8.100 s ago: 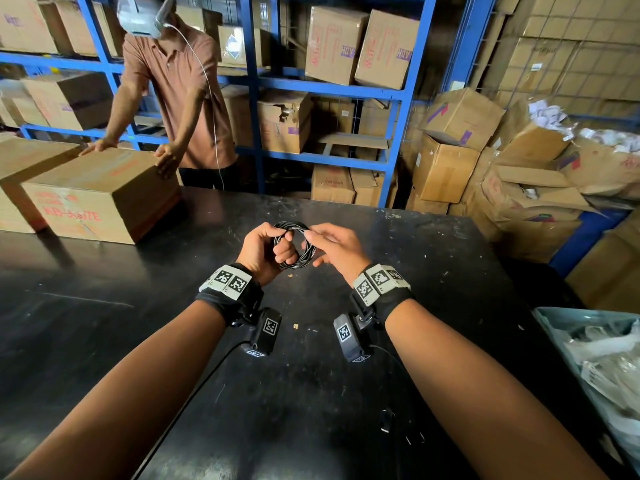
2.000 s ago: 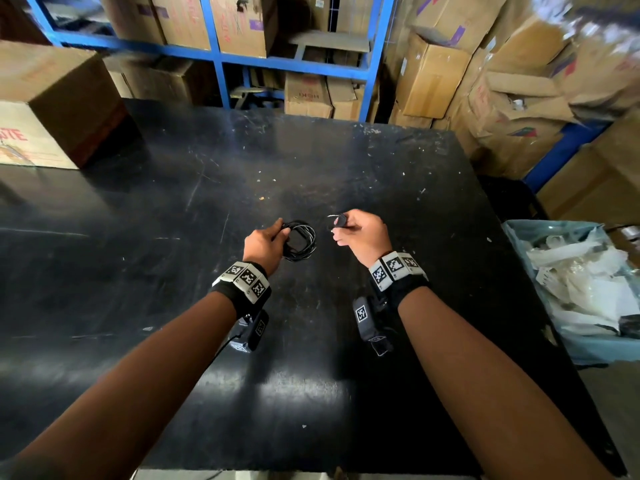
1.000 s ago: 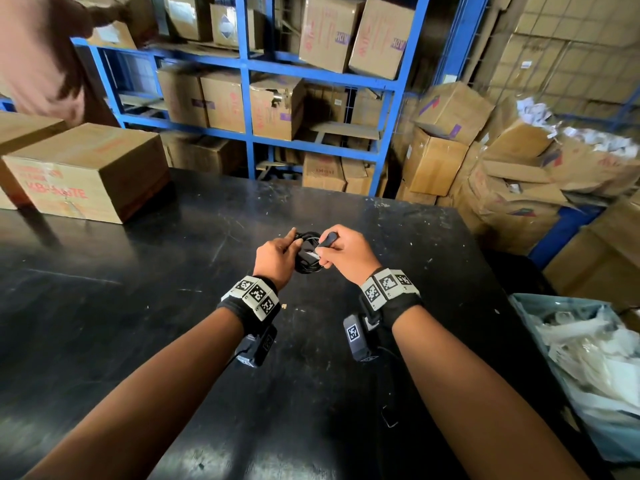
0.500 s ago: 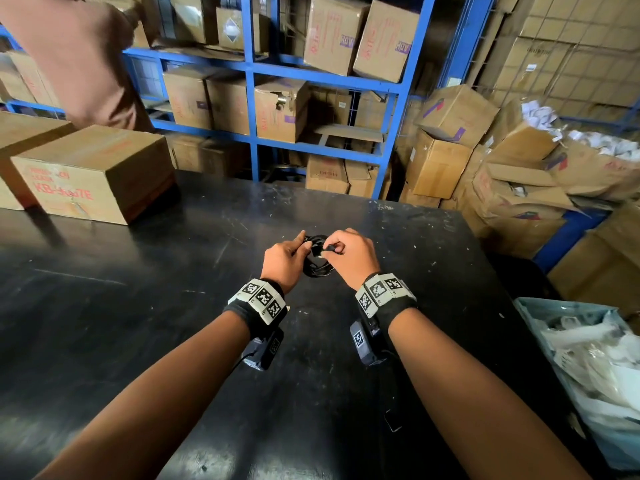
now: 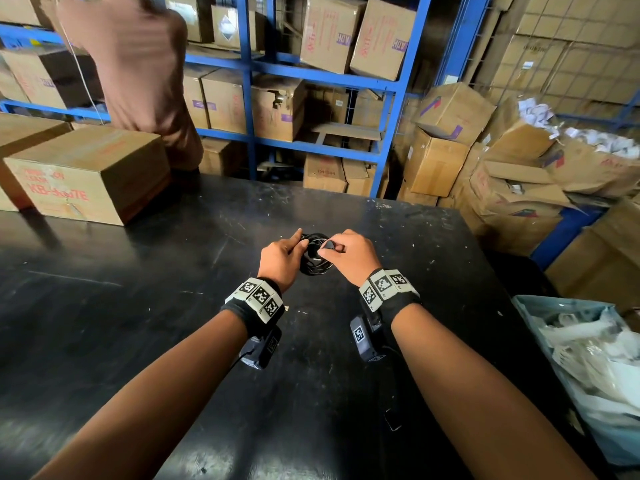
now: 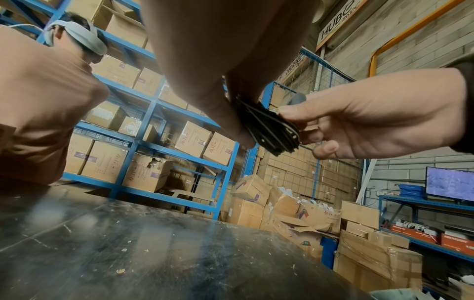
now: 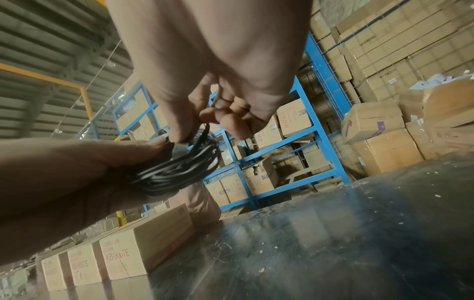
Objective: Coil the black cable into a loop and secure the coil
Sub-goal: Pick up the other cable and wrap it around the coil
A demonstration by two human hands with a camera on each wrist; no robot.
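The black cable [image 5: 313, 261] is wound into a small coil of several turns, held just above the black table [image 5: 138, 306]. My left hand [image 5: 282, 252] grips the coil's left side, thumb and fingers curled round the bundle [image 6: 266, 130]. My right hand [image 5: 341, 252] pinches the cable's plug end [image 7: 179, 147] against the coil [image 7: 184, 172] with thumb and forefinger; the other fingers are curled in. The coil's far side is hidden behind the fingers.
A cardboard box [image 5: 86, 174] sits on the table's far left, with a person [image 5: 138, 81] in a brown shirt behind it. Blue shelving [image 5: 311, 77] with boxes stands beyond the table. A bin of white bags [image 5: 588, 358] is at the right edge.
My hands have come together on the coil, the right hand bringing the plug end back to it. The person behind the table has turned toward the shelves.
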